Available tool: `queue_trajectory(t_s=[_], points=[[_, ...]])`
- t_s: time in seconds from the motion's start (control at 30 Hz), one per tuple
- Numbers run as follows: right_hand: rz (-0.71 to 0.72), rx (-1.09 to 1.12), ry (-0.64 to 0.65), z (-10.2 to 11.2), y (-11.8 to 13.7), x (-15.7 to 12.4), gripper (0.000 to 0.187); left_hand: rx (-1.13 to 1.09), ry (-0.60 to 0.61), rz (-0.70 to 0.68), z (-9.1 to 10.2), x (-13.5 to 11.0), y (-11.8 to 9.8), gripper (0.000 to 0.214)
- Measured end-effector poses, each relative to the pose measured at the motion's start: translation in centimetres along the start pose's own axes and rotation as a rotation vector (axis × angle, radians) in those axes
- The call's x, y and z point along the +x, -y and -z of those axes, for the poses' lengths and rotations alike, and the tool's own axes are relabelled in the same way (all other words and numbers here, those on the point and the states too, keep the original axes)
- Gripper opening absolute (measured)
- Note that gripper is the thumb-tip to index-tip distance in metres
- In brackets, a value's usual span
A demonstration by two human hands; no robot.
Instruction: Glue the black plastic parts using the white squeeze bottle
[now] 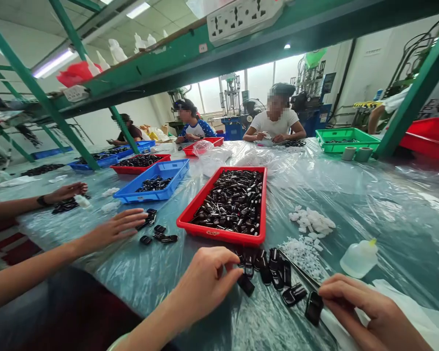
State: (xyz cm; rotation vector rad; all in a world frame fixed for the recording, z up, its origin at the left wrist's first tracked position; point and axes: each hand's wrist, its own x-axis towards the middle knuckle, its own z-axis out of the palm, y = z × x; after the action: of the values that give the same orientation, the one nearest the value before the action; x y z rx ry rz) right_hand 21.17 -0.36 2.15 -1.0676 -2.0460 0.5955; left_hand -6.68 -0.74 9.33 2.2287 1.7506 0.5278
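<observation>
My left hand (208,278) is closed, thumb and forefinger pinched at the edge of a small black plastic part (246,285) over the table. My right hand (366,309) grips metal tweezers (300,269), their tips pointing up and left. Another black part (313,308) is right at its fingertips; whether the fingers also hold it is unclear. Between my hands lie several glossy black parts (276,268). Just beyond them stands a red tray (221,234) heaped with the same parts. Tiny white pieces (303,254) are scattered beside the tweezers.
A squeeze bottle (359,258) and larger white pieces (310,220) lie at right. A co-worker's hands (119,226) are at left near loose black parts (164,237). A blue tray (149,195) stands behind. A green shelf beam (161,73) crosses overhead; other people sit opposite.
</observation>
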Motion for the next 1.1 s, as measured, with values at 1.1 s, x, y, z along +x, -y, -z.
queue_trajectory(t_s=[1.1], points=[[-0.476,0.639,0.17,1.6,2.1,1.6,0.034,-1.128,0.49,0.138,-7.6,4.1,-6.9,0.019]])
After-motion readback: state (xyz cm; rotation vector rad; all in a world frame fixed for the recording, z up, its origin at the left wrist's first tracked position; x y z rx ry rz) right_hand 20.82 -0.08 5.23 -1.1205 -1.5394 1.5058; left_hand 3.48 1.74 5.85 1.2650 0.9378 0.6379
